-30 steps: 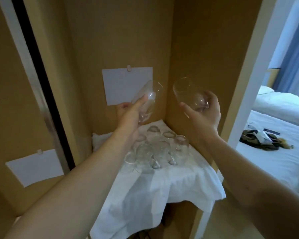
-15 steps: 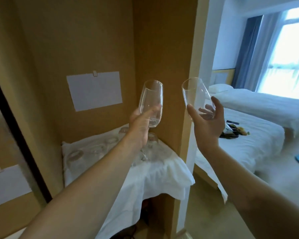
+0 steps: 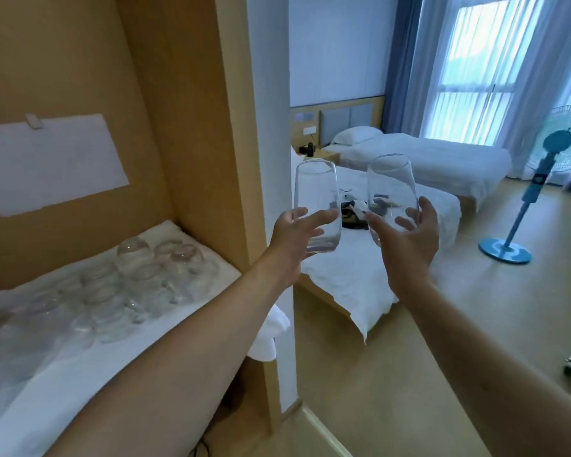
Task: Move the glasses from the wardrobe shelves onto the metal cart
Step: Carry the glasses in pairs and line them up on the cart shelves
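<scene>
While each hand still holds one glass upright, the left hand (image 3: 297,232) with its glass (image 3: 316,206) and the right hand (image 3: 409,235) with its glass (image 3: 391,196) have swung away from the shelf (image 3: 165,324), now over the bed (image 3: 360,268).

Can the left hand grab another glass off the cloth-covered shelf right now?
Probably not. The left hand already holds an upright glass out past the wardrobe's edge, so its grip is full. The glasses on the shelf lie unobstructed beneath the forearm, but it would have to set its glass down first.
</scene>
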The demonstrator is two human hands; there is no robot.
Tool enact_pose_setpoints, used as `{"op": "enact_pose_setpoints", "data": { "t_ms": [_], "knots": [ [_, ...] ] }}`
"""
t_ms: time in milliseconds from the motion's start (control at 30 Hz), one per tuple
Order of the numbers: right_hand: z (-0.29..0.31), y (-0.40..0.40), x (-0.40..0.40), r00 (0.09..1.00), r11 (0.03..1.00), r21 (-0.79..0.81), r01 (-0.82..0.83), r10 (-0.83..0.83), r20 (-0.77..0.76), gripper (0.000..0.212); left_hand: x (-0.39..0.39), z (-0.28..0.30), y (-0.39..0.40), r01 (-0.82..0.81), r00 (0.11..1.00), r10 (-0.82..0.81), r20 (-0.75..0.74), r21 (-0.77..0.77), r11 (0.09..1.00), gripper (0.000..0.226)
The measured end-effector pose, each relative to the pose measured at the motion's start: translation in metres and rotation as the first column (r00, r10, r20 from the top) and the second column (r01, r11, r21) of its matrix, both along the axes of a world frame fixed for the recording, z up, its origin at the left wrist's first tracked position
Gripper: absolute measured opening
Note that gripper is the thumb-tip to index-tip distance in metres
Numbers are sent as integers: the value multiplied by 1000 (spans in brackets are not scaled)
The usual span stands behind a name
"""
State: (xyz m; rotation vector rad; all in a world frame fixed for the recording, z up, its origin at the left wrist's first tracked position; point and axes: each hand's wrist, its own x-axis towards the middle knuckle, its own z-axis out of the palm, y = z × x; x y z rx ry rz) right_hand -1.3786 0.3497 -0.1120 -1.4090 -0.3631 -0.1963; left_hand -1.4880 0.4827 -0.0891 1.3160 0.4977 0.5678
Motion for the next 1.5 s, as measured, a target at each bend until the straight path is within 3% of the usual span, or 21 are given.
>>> {"op": "enact_pose_setpoints", "data": {
  "t_ms": [167, 400, 567, 700, 767, 867, 1067, 1300, 1500],
  "knots": [
    [-32, -56, 57, 1000, 997, -79, 19, -19, -6, 92, 75, -22, -47, 79, 996, -80, -41, -26, 997, 88],
    [-64, -140, 127, 993, 994, -104, 30, -41, -107, 93, 163, -49, -127, 207, 974, -214, -75, -92, 974, 100],
    [-85, -195, 160, 965, 991, -73, 113, -127, -231, 87, 216, -69, -175, 317, 925, -331, -184, -100, 943, 103],
    [-100, -226, 185, 925, 977, -55, 206, -212, -316, 88, 259, -84, -202, 402, 882, -417, -221, -113, 909, 61],
    [-106, -240, 198, 907, 970, -60, 234, -240, -345, 83, 282, -90, -212, 427, 859, -442, -257, -115, 897, 55],
    [-116, -257, 223, 883, 954, -87, 287, -298, -363, 81, 322, -101, -224, 466, 834, -481, -270, -123, 876, 75],
    [-127, -268, 283, 823, 901, -163, 403, -434, -365, 99, 413, -121, -231, 604, 732, -630, -259, -180, 776, 112],
    [-126, -255, 360, 759, 845, -194, 499, -534, -373, 94, 522, -132, -219, 690, 631, -723, -281, -224, 689, 84],
    [-147, -230, 407, 701, 798, -194, 571, -597, -391, 99, 593, -154, -207, 695, 601, -745, -290, -272, 666, 95]
  ]
}}
